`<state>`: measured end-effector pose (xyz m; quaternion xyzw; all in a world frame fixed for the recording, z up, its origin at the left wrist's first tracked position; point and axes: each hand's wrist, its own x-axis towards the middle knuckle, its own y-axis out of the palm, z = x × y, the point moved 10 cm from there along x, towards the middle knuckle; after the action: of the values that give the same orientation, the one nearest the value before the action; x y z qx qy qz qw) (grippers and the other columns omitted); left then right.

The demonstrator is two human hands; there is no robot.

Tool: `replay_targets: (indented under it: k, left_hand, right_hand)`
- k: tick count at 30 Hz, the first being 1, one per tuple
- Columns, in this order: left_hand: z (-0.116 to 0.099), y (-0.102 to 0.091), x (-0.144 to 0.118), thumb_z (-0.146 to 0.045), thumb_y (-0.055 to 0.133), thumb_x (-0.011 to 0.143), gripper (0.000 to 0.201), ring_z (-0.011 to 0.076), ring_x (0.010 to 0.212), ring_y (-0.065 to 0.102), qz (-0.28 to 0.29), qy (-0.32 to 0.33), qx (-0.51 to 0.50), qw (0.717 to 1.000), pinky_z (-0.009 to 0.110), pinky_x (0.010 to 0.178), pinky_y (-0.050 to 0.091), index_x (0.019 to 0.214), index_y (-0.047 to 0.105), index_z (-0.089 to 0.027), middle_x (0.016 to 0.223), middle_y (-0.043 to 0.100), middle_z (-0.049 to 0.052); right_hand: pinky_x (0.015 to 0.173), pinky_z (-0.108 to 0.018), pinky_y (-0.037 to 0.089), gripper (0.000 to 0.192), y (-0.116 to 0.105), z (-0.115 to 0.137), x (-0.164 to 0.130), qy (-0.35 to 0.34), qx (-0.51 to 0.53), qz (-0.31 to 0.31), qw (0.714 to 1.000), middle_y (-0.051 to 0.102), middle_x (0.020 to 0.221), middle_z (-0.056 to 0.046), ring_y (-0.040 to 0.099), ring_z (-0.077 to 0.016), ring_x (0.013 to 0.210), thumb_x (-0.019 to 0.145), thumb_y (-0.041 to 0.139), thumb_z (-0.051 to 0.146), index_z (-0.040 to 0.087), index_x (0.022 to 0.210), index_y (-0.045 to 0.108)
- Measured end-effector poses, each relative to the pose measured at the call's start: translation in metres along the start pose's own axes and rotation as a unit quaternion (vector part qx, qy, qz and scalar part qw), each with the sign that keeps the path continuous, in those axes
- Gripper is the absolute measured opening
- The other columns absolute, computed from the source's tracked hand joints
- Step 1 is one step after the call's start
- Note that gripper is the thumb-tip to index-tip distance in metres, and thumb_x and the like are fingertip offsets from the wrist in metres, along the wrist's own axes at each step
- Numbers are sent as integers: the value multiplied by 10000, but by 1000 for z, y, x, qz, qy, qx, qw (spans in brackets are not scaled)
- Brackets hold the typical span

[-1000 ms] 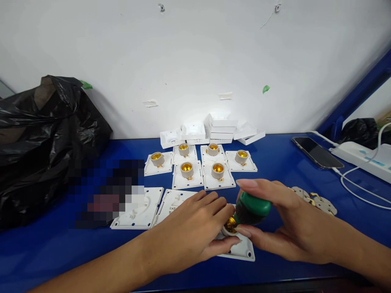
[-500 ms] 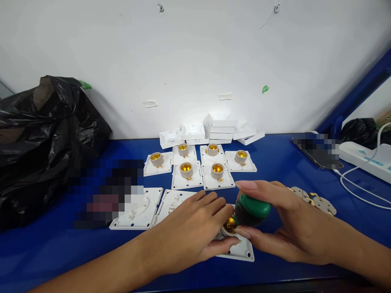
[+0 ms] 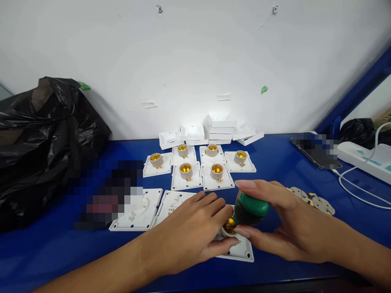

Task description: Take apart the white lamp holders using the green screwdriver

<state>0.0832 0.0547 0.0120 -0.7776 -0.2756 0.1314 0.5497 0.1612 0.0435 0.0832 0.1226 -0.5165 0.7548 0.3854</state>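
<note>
Gripping a green-handled screwdriver between thumb and fingers, the right hand drove it into a lamp-holder plate that the left hand pinned flat, just before six finished holders.

A single head-worn camera looks forward and down across the blue table from its near edge toward the white wall at the far edge. It sits close above the hands, which fill the lower foreground.
</note>
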Motion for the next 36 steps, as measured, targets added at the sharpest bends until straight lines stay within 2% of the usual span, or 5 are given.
replay_targets:
  k: [7,13,24,32,36]
  left_hand:
    - [1,-1,-1,-375,697,982,226,261,975,662,-15,4,6,1000,361,861,516,909,585,-193,997,690,44]
    - [2,1,0,-354,669,994,222,246,944,652,-4,-2,-10,1000,336,819,513,862,578,-200,982,681,37]
    - [1,-1,0,-359,690,981,202,258,957,654,-10,0,-7,1000,352,834,522,931,604,-184,995,692,50]
    - [1,1,1,-332,681,982,200,253,956,650,8,4,-25,1000,340,821,522,881,584,-190,995,686,50]
    - [2,1,2,-329,641,998,190,241,942,646,11,3,-26,1000,338,817,527,883,582,-189,987,673,46]
  right_hand:
    - [651,-283,580,709,2,-2,-1,4,-3,1,1000,728,924,24,716,-169,721,1003,608,184,303,1596,239]
    - [746,-268,627,769,0,-2,0,4,14,-1,1000,757,1044,15,755,-170,835,993,612,164,340,1609,186]
    - [686,-278,623,802,1,-1,1,-5,13,2,1000,752,1007,14,745,-179,782,992,623,177,349,1619,154]
    - [682,-250,609,791,2,4,3,-29,22,1,999,717,943,15,730,-161,798,981,597,123,297,1624,170]
    - [660,-256,604,818,2,4,3,-29,33,0,999,719,935,19,725,-164,775,963,609,113,326,1626,181]
